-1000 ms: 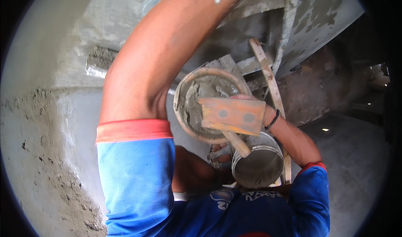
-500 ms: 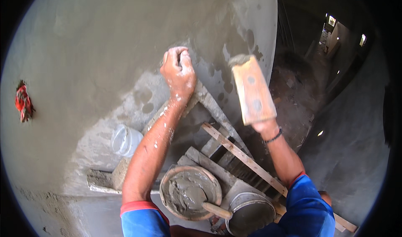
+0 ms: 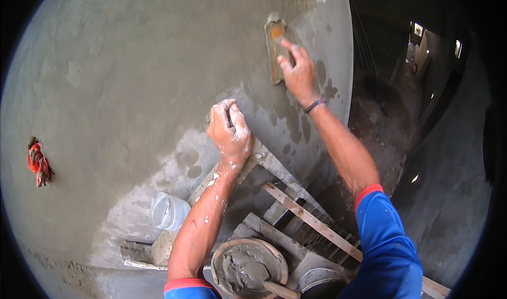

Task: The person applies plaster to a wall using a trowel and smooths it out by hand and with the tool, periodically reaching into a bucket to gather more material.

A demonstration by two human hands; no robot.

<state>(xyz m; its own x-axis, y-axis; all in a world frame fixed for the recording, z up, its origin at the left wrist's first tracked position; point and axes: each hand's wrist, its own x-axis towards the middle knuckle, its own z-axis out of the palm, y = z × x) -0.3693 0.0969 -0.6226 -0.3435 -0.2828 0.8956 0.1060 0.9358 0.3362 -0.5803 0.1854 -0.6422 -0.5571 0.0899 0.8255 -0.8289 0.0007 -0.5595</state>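
My right hand [image 3: 298,72] grips a plastering float [image 3: 273,56], held flat against the grey plastered wall [image 3: 158,51]. Wet grey mortar clings to the float's upper end. Lower and to the left, my left hand [image 3: 229,130] is closed in a fist, its skin smeared with whitish plaster. Whatever its curled fingers may hold is hidden. It is close to the wall, just above the peak of a mortar-caked wooden frame [image 3: 269,162]. Below my arms, a round basin [image 3: 215,262] holds wet mortar and a trowel with a wooden handle [image 3: 281,289].
A translucent plastic bucket [image 3: 177,213] stands left of my left forearm, above a mortar-crusted trough [image 3: 136,252]. Beside the basin is a larger bucket [image 3: 319,273]. A wooden batten [image 3: 317,222] slants across the scaffold. Red plastic [image 3: 38,164] sticks out of the wall at far left.
My right hand has swung the float from the lower right up onto the wall, turning its face to the surface. The whole view has shifted, and my left fist stays closed.
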